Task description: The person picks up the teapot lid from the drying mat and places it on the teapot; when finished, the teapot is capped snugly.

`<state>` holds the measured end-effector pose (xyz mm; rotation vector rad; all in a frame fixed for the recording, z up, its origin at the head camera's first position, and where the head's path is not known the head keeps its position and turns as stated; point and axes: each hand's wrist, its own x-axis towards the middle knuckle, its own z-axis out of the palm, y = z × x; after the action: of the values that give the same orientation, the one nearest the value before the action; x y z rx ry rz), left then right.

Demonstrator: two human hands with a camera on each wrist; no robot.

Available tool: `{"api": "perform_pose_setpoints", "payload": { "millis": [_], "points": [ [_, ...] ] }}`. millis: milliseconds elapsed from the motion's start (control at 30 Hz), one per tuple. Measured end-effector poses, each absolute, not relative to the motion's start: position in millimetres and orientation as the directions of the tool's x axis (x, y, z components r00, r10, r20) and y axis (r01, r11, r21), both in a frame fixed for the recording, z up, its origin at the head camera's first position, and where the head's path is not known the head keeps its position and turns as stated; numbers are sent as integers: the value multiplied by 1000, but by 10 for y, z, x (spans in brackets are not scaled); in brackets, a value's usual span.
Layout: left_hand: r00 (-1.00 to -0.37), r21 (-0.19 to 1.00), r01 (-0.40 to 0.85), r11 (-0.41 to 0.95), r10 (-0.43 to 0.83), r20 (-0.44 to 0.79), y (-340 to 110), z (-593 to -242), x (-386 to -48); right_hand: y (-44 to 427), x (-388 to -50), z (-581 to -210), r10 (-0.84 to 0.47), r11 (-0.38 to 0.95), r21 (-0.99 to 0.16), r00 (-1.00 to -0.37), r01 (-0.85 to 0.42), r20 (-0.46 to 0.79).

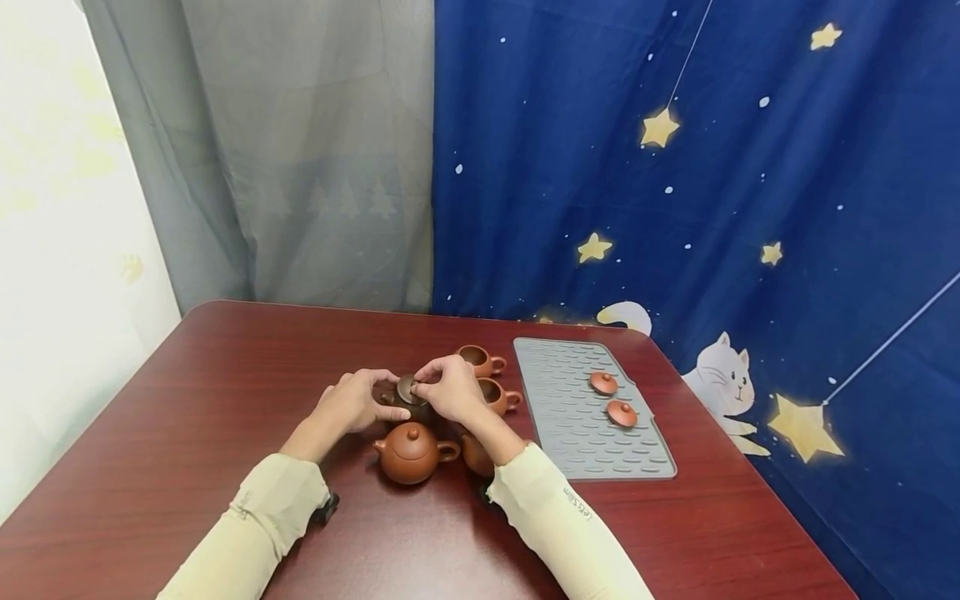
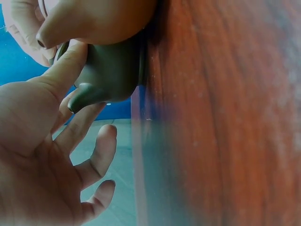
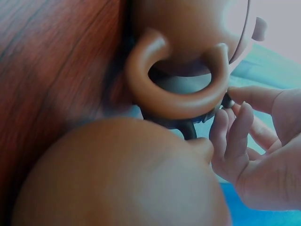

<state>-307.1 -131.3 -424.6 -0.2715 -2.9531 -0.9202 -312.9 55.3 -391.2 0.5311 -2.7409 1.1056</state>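
Note:
A dark teapot [image 1: 422,412] stands behind an orange-brown lidded teapot [image 1: 408,455]. The left hand [image 1: 351,405] holds the dark pot's body between thumb and fingers around its spout side; in the left wrist view that hand [image 2: 42,141] has its thumb and a finger on the dark pot [image 2: 113,70], with other fingers spread. The right hand [image 1: 453,390] pinches the knob of the dark lid [image 1: 407,390] at the pot's top. In the right wrist view the right hand [image 3: 263,141] has its fingertips at the dark knob [image 3: 227,100], partly hidden by the brown pot's handle [image 3: 176,104].
Two brown cups or lidless pots [image 1: 474,358] [image 1: 492,394] with handles stand behind and right of the hands. Another brown pot [image 1: 476,455] is partly under the right forearm. A grey mat [image 1: 570,417] at the right bears two orange lids [image 1: 603,383] [image 1: 622,413].

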Motion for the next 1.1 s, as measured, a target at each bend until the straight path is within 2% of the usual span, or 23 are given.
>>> {"api": "perform_pose_setpoints", "payload": {
  "millis": [667,933,1100],
  "points": [
    [-983,583,181,792,160,88,-1302,-4236,-3055,559,-3118,-3938,-295,671,-627,-919,-395,262],
    [-984,585,176,792,157,83,-1294,-4218,-3058,615,-3155,-3946,-336,601,-703,-918,-381,210],
    [-985,581,171,796,159,73,-1295,-4227,-3061,635,-3154,-3964,-345,592,-709,-915,-384,208]
  ]
}}
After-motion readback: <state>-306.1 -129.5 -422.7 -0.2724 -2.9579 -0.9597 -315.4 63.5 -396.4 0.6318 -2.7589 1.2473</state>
